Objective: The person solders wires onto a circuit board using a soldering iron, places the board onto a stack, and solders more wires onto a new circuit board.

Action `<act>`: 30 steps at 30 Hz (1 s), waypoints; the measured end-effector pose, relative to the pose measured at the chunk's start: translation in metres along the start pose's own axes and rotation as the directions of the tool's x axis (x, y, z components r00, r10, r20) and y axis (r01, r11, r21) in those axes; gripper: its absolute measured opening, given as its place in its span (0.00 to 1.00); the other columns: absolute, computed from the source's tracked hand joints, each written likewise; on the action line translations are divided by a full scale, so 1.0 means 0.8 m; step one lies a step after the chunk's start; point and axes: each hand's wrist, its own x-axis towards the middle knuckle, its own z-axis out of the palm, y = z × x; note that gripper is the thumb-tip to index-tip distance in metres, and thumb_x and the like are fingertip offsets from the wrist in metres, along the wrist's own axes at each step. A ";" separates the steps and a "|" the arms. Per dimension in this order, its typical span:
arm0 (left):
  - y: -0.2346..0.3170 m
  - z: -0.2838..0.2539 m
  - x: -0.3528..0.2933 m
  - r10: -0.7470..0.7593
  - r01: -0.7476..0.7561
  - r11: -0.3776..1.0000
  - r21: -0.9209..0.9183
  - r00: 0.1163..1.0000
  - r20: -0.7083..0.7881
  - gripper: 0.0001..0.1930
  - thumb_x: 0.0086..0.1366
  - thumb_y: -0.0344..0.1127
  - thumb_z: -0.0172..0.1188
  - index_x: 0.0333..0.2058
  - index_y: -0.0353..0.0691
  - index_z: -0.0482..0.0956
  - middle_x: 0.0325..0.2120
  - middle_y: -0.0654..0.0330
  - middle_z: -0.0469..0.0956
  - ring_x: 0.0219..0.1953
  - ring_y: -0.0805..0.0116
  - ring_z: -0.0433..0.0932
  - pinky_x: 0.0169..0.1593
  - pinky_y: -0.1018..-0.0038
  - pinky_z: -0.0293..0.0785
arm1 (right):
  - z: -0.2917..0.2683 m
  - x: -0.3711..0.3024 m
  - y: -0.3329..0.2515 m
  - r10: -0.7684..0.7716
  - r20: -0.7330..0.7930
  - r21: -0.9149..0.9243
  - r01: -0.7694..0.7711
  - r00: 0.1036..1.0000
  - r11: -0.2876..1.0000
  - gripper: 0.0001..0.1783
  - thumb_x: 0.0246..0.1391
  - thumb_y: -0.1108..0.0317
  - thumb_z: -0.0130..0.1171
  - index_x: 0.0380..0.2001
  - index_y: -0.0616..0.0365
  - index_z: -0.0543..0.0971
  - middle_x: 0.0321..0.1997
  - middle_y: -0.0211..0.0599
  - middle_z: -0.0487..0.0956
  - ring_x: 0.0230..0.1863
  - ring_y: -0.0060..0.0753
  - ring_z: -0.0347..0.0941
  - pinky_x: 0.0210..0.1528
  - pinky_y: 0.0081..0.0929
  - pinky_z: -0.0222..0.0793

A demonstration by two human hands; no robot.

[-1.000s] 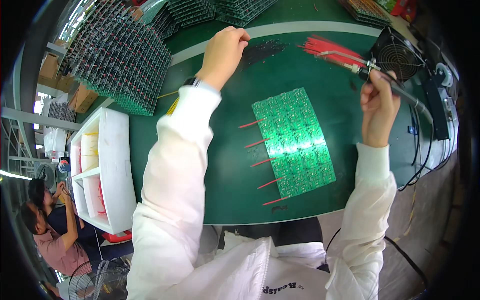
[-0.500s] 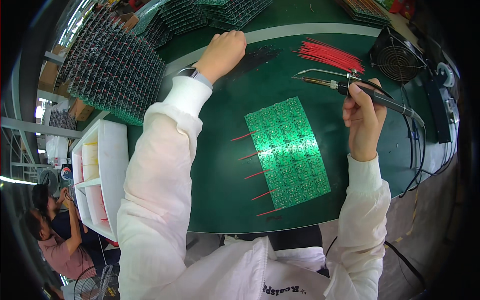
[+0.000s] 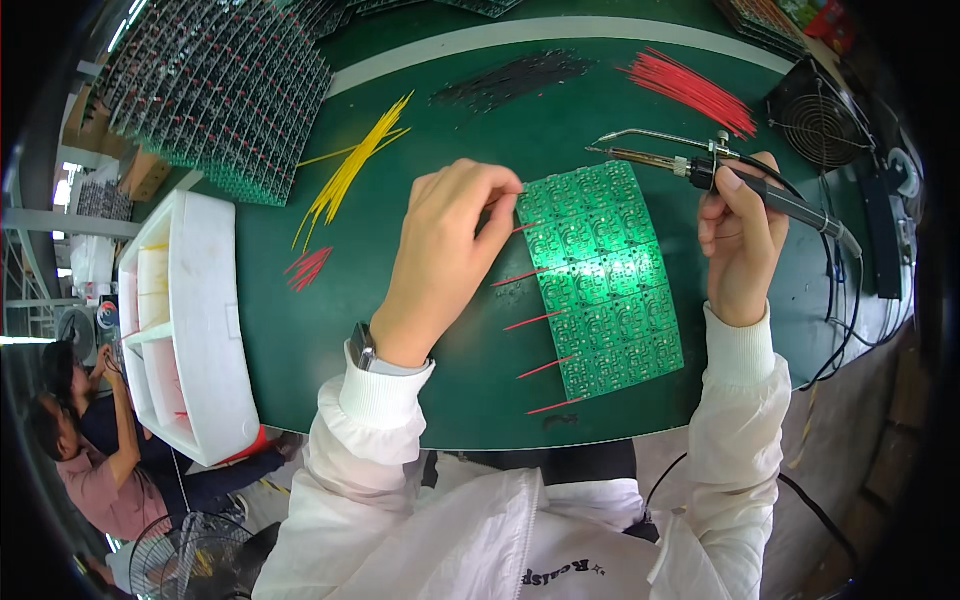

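Observation:
A green circuit board panel [image 3: 612,300] lies on the table in front of me. Several short red wires [image 3: 534,320] stick out from its left edge. At the panel's upper left corner, my left hand [image 3: 440,245] has thumb and forefinger pinched together; what is between them is too small to make out. My right hand [image 3: 742,235] is closed round the handle of a soldering iron [image 3: 785,205] with a thin metal tube clamped along it. The iron's tip points left, just above the panel's far edge. Behind my left hand is a heap of short black wires [image 3: 515,80].
Red wires [image 3: 690,92] lie at the far right, beside a black fan [image 3: 815,115]. Yellow wires [image 3: 360,165] and short red wires [image 3: 308,268] lie left. A white foam box [image 3: 215,330] stands at the left edge, near stacked circuit boards [image 3: 215,100]. Two people sit beyond.
My left hand has come back from the black wires to the panel's upper left corner, uncovering the yellow wires. The soldering iron stays in my right hand. The whole view has shifted slightly.

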 end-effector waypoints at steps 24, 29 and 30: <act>-0.015 0.003 -0.001 0.112 -0.107 0.988 -0.112 0.993 0.038 0.07 0.48 0.19 0.61 0.26 0.34 0.75 0.23 0.61 0.73 0.26 0.69 0.74 0.31 0.77 0.69 | 0.001 -0.006 0.016 -0.006 0.118 -0.085 0.017 0.993 0.996 0.09 0.51 0.66 0.53 0.30 0.61 0.71 0.19 0.31 0.67 0.15 0.20 0.62 0.13 0.13 0.52; -0.013 0.002 0.008 0.141 -0.137 0.990 -0.041 0.983 0.117 0.06 0.48 0.22 0.61 0.26 0.35 0.74 0.22 0.61 0.72 0.26 0.70 0.73 0.32 0.78 0.68 | -0.008 -0.002 0.016 -0.040 0.145 -0.132 0.059 0.989 0.989 0.10 0.51 0.65 0.53 0.29 0.62 0.73 0.19 0.31 0.67 0.15 0.19 0.62 0.13 0.14 0.51; -0.012 0.000 0.009 0.141 -0.137 0.990 -0.040 0.982 0.123 0.06 0.48 0.22 0.61 0.26 0.35 0.74 0.22 0.61 0.72 0.26 0.70 0.73 0.32 0.78 0.68 | -0.009 -0.001 0.016 -0.043 0.142 -0.144 0.064 0.989 0.988 0.11 0.50 0.65 0.54 0.30 0.63 0.74 0.18 0.31 0.67 0.15 0.19 0.61 0.13 0.14 0.51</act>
